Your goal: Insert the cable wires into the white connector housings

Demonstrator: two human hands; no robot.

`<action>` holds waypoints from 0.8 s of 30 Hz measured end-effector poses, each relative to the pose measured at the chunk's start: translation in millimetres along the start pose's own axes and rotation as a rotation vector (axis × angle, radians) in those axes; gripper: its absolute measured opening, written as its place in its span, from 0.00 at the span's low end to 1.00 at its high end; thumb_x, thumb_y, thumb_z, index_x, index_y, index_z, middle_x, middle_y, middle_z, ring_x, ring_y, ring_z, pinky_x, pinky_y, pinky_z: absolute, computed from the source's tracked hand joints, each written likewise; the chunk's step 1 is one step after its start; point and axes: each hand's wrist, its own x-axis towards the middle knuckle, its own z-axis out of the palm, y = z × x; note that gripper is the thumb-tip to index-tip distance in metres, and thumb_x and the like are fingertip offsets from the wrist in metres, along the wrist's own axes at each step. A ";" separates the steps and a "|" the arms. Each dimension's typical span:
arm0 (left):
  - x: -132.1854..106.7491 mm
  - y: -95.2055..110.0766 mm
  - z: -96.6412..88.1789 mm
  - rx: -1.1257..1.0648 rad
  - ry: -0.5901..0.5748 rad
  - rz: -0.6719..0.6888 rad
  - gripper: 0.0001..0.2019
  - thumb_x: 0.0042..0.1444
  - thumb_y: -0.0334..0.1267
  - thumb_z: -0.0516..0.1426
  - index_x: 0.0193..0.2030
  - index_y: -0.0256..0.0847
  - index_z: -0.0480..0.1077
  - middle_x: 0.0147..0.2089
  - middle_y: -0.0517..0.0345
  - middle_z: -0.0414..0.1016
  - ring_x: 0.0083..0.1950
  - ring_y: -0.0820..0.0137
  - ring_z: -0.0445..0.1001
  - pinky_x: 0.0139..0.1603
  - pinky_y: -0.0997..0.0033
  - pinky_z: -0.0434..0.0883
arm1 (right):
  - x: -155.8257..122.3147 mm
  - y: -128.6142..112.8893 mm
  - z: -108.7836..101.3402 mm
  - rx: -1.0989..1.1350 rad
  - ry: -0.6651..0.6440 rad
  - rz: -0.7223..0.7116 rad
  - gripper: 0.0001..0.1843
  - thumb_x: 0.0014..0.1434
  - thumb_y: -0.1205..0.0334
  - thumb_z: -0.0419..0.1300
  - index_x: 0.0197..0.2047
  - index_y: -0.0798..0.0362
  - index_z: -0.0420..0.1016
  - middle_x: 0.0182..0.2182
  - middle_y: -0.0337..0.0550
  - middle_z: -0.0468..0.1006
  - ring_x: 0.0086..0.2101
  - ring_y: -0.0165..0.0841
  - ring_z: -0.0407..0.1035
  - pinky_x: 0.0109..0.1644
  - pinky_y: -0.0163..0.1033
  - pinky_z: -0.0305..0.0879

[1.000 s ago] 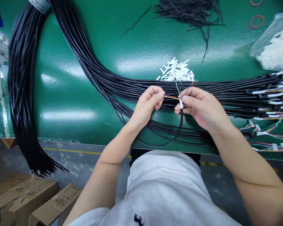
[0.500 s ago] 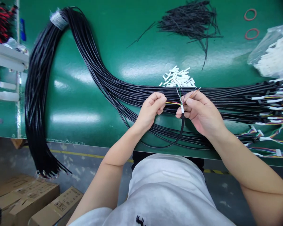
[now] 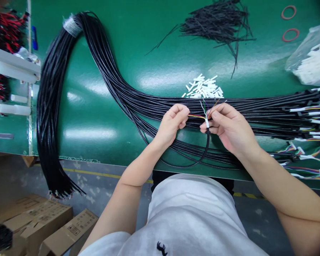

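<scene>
Green tabletop fills the view, seen from above, with grey floor and a yellow line along its near edge. Left hand is closed, fingertips pinching the yellow and red wires and holding them sideways. Right hand is closed too, thumb and forefinger pinched on the black cable at its white sleeve, just beside the left hand. Both hands are over the near middle of the tabletop. The cable loops down from the right hand towards the tabletop edge and back under the right wrist. More thin wires from the same end fan upward above the right thumb. Directly under and behind both hands runs the big bundle of black cables, sweeping left, bound with clear tape, then hanging off the edge. Just beyond the hands lies a small pile of white connectors. Far side: heap of short black tubing, two red rubber rings, a plastic bag of white parts. Right edge: cable ends with coloured leads. Left: a rack with red wires. Cardboard boxes sit on the floor, lower left.
</scene>
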 end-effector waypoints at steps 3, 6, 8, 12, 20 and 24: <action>1.0 -0.7 0.3 0.003 -0.010 0.012 0.19 0.58 0.49 0.70 0.33 0.40 0.66 0.24 0.71 0.57 0.24 0.83 0.54 0.25 0.80 0.53 | -0.7 -0.6 1.6 -0.019 0.001 0.009 0.21 0.52 0.47 0.79 0.33 0.49 0.75 0.30 0.32 0.77 0.27 0.27 0.80 0.33 0.32 0.80; 1.6 -0.8 0.4 0.007 -0.020 0.034 0.23 0.55 0.52 0.72 0.33 0.40 0.66 0.24 0.72 0.57 0.24 0.84 0.53 0.25 0.81 0.53 | -2.4 -0.6 4.2 -0.049 0.013 -0.019 0.18 0.55 0.51 0.78 0.32 0.49 0.75 0.29 0.32 0.76 0.26 0.27 0.79 0.32 0.32 0.80; 1.6 -0.8 0.3 0.012 -0.016 0.039 0.23 0.55 0.53 0.72 0.33 0.40 0.66 0.24 0.72 0.57 0.24 0.84 0.53 0.25 0.81 0.53 | -3.5 -0.1 5.6 -0.061 0.029 -0.052 0.16 0.54 0.54 0.78 0.33 0.49 0.76 0.30 0.32 0.77 0.26 0.28 0.80 0.31 0.32 0.80; 1.1 -1.0 -0.2 0.043 -0.020 0.029 0.24 0.55 0.54 0.72 0.32 0.41 0.65 0.24 0.72 0.56 0.24 0.83 0.52 0.25 0.80 0.53 | -4.1 0.8 5.8 -0.110 0.043 -0.092 0.12 0.55 0.57 0.77 0.36 0.48 0.79 0.28 0.33 0.79 0.25 0.28 0.78 0.29 0.33 0.79; 1.5 -2.2 -2.2 0.084 -0.009 0.070 0.19 0.60 0.51 0.69 0.35 0.41 0.68 0.26 0.69 0.59 0.26 0.82 0.54 0.26 0.79 0.55 | -0.6 -1.0 1.9 -0.033 0.005 0.002 0.18 0.51 0.52 0.80 0.33 0.50 0.78 0.29 0.34 0.79 0.26 0.28 0.80 0.32 0.33 0.81; 1.1 -1.8 -4.6 0.119 -0.017 0.115 0.13 0.63 0.47 0.68 0.38 0.41 0.72 0.27 0.68 0.61 0.26 0.82 0.55 0.27 0.78 0.56 | -0.8 -0.5 2.3 -0.002 0.003 0.015 0.18 0.50 0.53 0.80 0.32 0.51 0.77 0.31 0.34 0.81 0.25 0.28 0.80 0.32 0.32 0.80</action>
